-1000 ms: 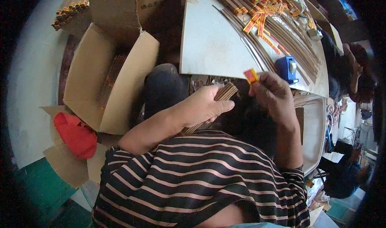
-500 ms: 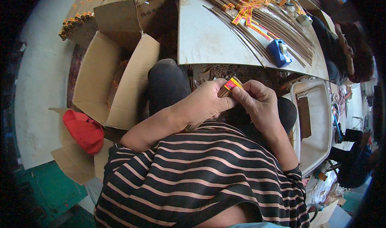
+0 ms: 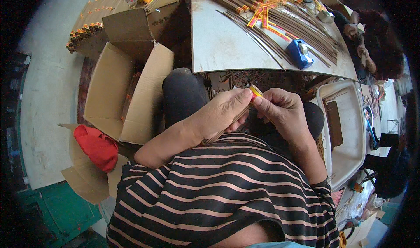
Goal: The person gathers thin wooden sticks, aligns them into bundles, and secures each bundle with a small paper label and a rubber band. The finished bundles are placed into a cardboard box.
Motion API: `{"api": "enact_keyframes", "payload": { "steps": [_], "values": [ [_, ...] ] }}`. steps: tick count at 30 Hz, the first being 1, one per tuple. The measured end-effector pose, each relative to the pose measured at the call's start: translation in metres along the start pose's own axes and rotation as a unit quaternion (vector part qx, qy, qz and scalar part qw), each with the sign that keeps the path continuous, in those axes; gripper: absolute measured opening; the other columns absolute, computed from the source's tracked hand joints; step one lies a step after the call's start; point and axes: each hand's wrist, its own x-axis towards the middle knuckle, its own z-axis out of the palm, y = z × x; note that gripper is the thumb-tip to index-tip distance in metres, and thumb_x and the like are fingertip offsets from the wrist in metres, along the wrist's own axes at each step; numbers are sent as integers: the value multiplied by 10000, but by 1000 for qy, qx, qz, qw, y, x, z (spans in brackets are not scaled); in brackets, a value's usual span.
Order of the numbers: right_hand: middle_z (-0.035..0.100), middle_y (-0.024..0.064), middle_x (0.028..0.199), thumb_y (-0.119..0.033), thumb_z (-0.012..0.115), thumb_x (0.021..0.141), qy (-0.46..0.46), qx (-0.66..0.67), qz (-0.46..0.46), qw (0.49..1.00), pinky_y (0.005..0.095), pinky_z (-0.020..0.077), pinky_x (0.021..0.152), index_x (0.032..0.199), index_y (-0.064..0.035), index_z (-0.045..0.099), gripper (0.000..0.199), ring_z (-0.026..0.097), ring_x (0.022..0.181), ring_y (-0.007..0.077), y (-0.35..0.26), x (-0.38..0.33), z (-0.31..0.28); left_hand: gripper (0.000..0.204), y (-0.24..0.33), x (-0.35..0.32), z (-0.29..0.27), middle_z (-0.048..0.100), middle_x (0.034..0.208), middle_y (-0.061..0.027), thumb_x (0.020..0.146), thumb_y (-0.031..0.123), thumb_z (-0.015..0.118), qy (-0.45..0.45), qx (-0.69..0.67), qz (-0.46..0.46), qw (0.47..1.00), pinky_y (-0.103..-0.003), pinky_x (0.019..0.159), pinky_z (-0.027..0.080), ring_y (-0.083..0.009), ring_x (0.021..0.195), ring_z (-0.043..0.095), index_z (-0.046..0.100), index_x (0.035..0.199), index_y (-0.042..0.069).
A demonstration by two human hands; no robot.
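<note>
My left hand (image 3: 221, 111) is closed around a bundle of thin brown sticks, which look like incense sticks, held over my lap. A red and yellow paper band (image 3: 255, 91) wraps the bundle's far end. My left thumb presses on that band, while my right hand (image 3: 285, 113) pinches its other side with thumb and fingers. Most of the bundle is hidden behind my left hand and wrist. On the table ahead are loose brown sticks (image 3: 302, 27), several red and yellow paper strips (image 3: 261, 17) and a blue tape dispenser (image 3: 300, 54).
The white table (image 3: 232, 47) has its near edge just beyond my knees. An open cardboard box (image 3: 144, 93) stands at left, with a red cloth (image 3: 96, 147) nearer me. Stacked banded bundles (image 3: 94, 18) lie far left. At right is a white tub (image 3: 350, 156); another person's hands (image 3: 362, 51) are beyond.
My left hand has shifted up along the bundle, its thumb now on the band. The band has turned, showing less of its red face. The other person's hands have come into view.
</note>
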Motion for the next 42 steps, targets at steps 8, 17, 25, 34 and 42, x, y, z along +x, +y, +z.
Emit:
{"api": "enact_keyframes", "payload": {
  "steps": [8,17,25,34,42],
  "values": [
    [541,-22,580,-250,643,810,-17,-18,8,1000,168,358,454,731,-39,610,228,469,508,35,-4,0,-3,421,0,-1,1,443,604,10,935,438,322,-9,-7,14,1000,-144,427,324,-30,483,397,486,964,52],
    [533,-22,564,-263,648,806,-16,6,-11,1000,165,337,441,709,-52,599,238,459,499,34,-7,0,-2,446,2,-2,3,454,618,6,924,464,331,3,7,3,1000,-149,427,322,-39,487,402,494,941,50],
    [513,-27,591,-246,644,814,-40,-1,-2,999,193,346,473,690,-27,577,260,429,542,40,-7,0,-7,420,7,-5,8,462,631,4,930,450,329,11,22,10,1000,-158,419,311,-44,479,390,486,900,62],
    [457,-39,656,-212,764,685,110,66,-138,982,180,364,546,732,-46,521,297,423,615,66,24,15,-2,398,5,-6,19,461,615,-12,939,400,346,83,78,29,993,-182,459,369,-66,527,447,513,857,49],
    [562,-2,704,-172,694,764,48,-27,-26,998,189,396,574,836,16,617,216,467,642,54,3,-14,-12,433,-4,0,36,600,849,-190,938,344,379,149,219,114,958,-293,700,474,-259,797,597,513,1079,-43]
  ]
}}
